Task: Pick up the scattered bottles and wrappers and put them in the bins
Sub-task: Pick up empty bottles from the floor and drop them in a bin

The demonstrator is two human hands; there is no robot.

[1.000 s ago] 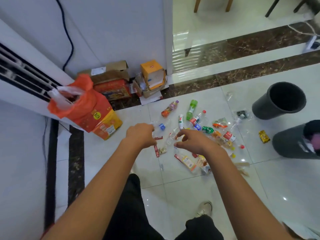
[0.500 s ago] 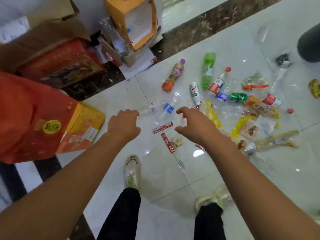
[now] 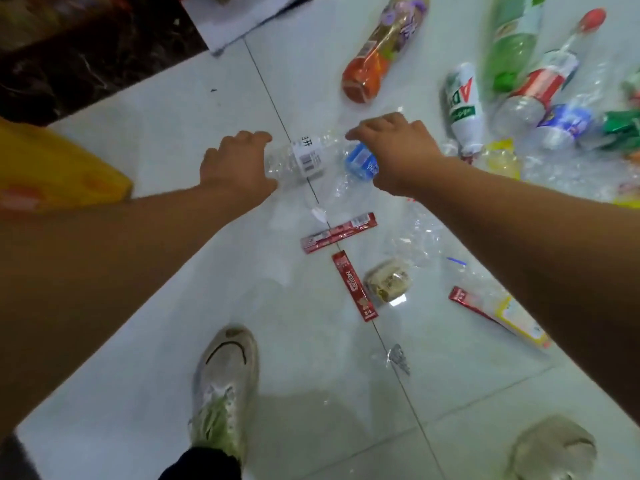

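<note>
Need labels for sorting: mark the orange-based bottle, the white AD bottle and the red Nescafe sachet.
Orange-based bottle [image 3: 363,77], head view, its orange end.
White AD bottle [image 3: 462,98], head view, its printed label.
Red Nescafe sachet [image 3: 353,284], head view, its middle by the logo.

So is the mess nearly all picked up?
Not nearly. Nothing looks binned yet, and no bin shows. The left hand is on the clear bottle and the right hand over the blue-labelled bottle; a firm grip is unclear. Still on the floor: the orange bottle, green bottle and red sachets.
</note>
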